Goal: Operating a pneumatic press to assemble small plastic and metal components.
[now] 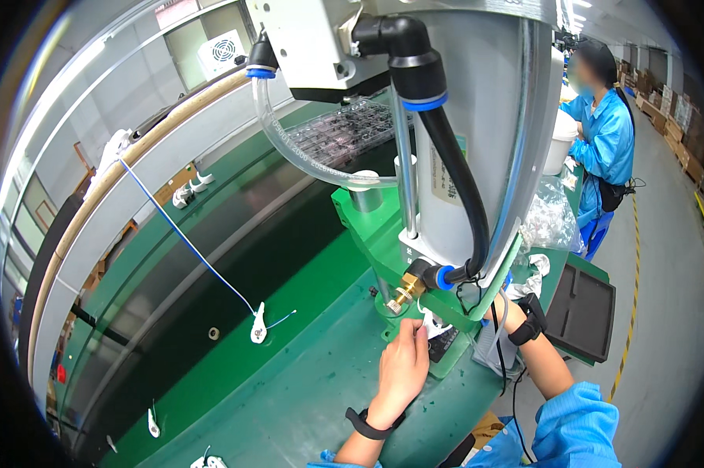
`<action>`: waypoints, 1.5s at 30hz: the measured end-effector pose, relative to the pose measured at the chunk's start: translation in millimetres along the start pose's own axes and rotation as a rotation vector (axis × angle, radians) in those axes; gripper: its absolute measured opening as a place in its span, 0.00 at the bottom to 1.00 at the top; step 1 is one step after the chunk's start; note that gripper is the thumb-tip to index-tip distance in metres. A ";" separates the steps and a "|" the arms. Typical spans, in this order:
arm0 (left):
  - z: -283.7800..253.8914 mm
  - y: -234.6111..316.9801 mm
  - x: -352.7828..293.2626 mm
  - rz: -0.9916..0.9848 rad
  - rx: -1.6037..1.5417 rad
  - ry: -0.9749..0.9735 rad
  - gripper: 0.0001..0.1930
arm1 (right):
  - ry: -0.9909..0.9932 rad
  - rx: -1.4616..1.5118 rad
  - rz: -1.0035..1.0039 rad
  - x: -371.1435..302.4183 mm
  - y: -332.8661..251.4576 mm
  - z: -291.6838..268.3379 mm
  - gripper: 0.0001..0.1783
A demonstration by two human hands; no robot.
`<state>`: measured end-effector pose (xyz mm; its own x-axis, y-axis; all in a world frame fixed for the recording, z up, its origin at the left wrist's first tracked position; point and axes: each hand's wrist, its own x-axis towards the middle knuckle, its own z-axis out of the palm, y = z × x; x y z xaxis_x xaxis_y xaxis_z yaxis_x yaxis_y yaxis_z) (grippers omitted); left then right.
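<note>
A: How did the fingers point(416, 331) of the left hand point(401, 373) stand?

B: They were curled close together, their tips pinched on a small white plastic part point(436, 328) that sat at the foot of the green metal press frame point(383, 234), just under its overhang. The right hand point(498, 310) reached in from the other side, but the frame's edge and a black cable hid it, so I could not tell how its fingers stood or whether they held anything. Both wrists wore black bands.

A: What crowded the spot?

B: A brass fitting point(405, 292) jutted out directly above the left fingers, with a thick black hose point(453, 168) curving up from a blue collar beside it. A grey upright cylinder point(445, 179) and a clear looping tube point(305, 152) stood higher, blocking most of the view past the white part.

A: And farther out?

B: To the left the green bench point(290, 390) ran beside a dark conveyor belt point(235, 257). A small white clip on a thin blue wire point(257, 331) lay on the bench, well apart from the hands, with more white pieces near the lower edge. A clear plastic tray point(344, 129) lay behind the machine. On the right, a person in a blue coat point(605, 140) stood at the far end.

A: The white part itself?

B: Small and mostly hidden by the fingers.
</note>
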<state>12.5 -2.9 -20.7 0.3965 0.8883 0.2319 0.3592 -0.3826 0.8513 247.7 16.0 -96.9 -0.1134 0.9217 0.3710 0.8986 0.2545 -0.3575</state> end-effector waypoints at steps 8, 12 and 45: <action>-33.2 -6.3 5.6 0.033 -0.313 0.274 0.10 | 0.141 -0.100 0.014 -0.2 -1.9 12.6 0.07; -78.0 -28.6 10.1 -0.024 -0.010 0.223 0.09 | 0.156 -0.081 -0.071 -4.7 7.1 3.9 0.05; -208.6 -183.8 11.0 -0.383 1.192 0.149 0.13 | 0.251 0.643 0.371 -48.9 -55.2 -79.6 0.08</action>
<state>-225.4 130.2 -76.4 0.0277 0.9830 0.1818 0.9981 -0.0172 -0.0591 237.4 -66.5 -27.1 0.3146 0.9053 0.2854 0.4282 0.1330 -0.8939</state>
